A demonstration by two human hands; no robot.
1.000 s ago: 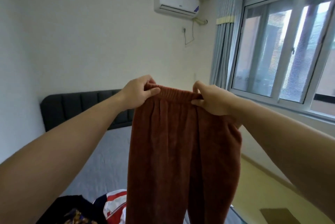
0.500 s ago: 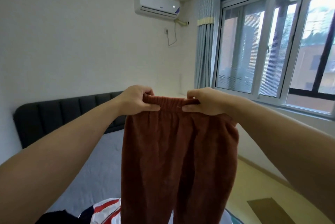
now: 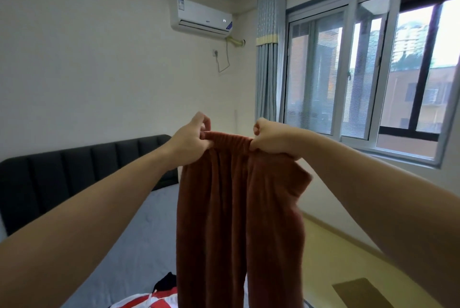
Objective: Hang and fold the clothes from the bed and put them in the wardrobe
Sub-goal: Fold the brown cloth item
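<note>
While hanging above the grey bed (image 3: pixel 139 240), rust-brown trousers (image 3: pixel 236 220) are dangling; left hand (image 3: pixel 190 137) and right hand (image 3: pixel 271 138) are pinching the waistband, fingers curled.

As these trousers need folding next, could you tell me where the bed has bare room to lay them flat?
The grey sheet is bare between the dark headboard and the hanging rust-brown trousers. It is crowded at the near edge, where a red-and-white striped garment and a black garment lie.
</note>
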